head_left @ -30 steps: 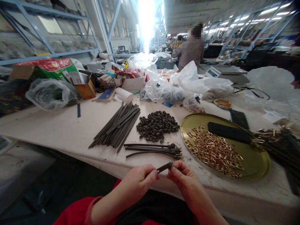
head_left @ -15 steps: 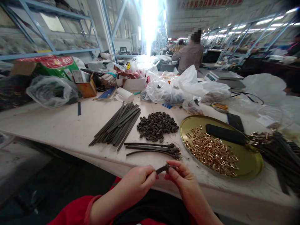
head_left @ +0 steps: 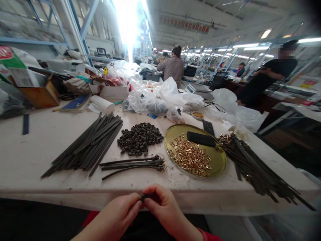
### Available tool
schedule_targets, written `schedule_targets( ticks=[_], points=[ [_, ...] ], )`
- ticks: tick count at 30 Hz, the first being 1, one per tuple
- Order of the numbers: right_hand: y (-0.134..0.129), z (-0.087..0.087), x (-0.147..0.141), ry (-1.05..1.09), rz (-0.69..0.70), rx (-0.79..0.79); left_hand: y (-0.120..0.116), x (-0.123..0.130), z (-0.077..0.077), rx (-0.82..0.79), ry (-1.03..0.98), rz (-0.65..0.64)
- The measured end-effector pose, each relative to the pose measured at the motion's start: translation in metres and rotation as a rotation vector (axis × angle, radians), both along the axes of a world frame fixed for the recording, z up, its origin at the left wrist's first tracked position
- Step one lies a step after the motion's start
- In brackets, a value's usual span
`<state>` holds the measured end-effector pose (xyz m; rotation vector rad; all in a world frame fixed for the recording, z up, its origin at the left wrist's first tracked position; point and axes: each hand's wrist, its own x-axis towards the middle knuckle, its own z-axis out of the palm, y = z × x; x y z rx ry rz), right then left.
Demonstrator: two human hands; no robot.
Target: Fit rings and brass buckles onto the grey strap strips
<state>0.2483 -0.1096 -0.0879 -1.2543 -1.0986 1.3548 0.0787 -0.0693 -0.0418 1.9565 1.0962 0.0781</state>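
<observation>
Just off the table's front edge, my left hand (head_left: 125,209) pinches a dark strap (head_left: 143,197), mostly hidden by fingers. My right hand (head_left: 163,206) is closed on its end, where a small dark loop seems to sit; whether a buckle is there I cannot make out. Beyond my hands lies a small row of dark straps (head_left: 130,166) with fittings at their right ends. Behind it are a heap of small dark loops (head_left: 140,138) and, to its left, a pile of plain strips (head_left: 85,147). Gold buckles (head_left: 190,157) fill part of a round gold tray (head_left: 220,164).
A black bar-shaped object (head_left: 201,139) rests in the tray. Straps with buckles (head_left: 253,167) are heaped right. Plastic bags (head_left: 160,97), a paper roll (head_left: 101,103), a blue booklet (head_left: 75,103) and a scale (head_left: 198,89) line the back. Co-workers stand farther off, one in black (head_left: 273,72).
The view has swung right, bringing the right-hand strap heap and a person in black into sight. My hands have drawn closer together, covering more of the strap.
</observation>
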Motion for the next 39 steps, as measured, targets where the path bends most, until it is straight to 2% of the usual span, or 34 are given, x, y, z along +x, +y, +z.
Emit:
schedule_targets(
  ticks=[3, 5, 7, 9, 13, 15, 17, 18, 21, 22, 25, 28, 33, 39],
  points=[
    [0.009, 0.008, 0.009, 0.187, -0.076, -0.102, 0.005, -0.003, 0.006, -0.022, 0.037, -0.009],
    [0.014, 0.011, 0.007, 0.328, -0.080, -0.143, 0.008, -0.003, 0.006, -0.040, -0.014, -0.007],
    [0.016, 0.010, 0.000, 0.444, -0.047, -0.200, 0.010, -0.001, 0.002, -0.063, -0.088, -0.004],
    [0.016, 0.004, -0.009, 0.464, -0.033, -0.230, 0.011, 0.002, -0.005, -0.111, -0.116, 0.022],
    [0.016, -0.007, -0.015, 0.205, -0.029, -0.095, 0.015, 0.007, -0.019, -0.244, -0.185, 0.105],
    [0.019, -0.005, -0.006, 0.042, 0.109, 0.009, 0.021, 0.010, -0.023, -0.262, -0.278, 0.117],
    [0.031, 0.001, 0.016, -0.217, 0.233, 0.103, 0.029, 0.011, -0.024, -0.245, -0.311, 0.157],
    [0.041, 0.005, 0.030, -0.396, 0.234, 0.136, 0.033, 0.011, -0.025, -0.240, -0.305, 0.196],
    [0.083, 0.012, 0.078, -1.062, 0.030, 0.143, 0.040, 0.012, -0.027, -0.305, -0.293, 0.331],
    [0.098, 0.011, 0.093, -1.141, 0.020, 0.125, 0.040, 0.014, -0.028, -0.346, -0.310, 0.354],
    [0.139, 0.000, 0.122, -1.232, 0.106, 0.091, 0.036, 0.018, -0.030, -0.414, -0.348, 0.335],
    [0.159, -0.013, 0.132, -1.265, 0.238, 0.069, 0.030, 0.021, -0.033, -0.407, -0.325, 0.298],
    [0.161, -0.017, 0.132, -1.311, 0.335, 0.039, 0.020, 0.022, -0.035, -0.406, -0.312, 0.288],
    [0.161, -0.011, 0.131, -1.295, 0.416, -0.003, 0.007, 0.026, -0.023, -0.397, -0.309, 0.241]
  ],
)
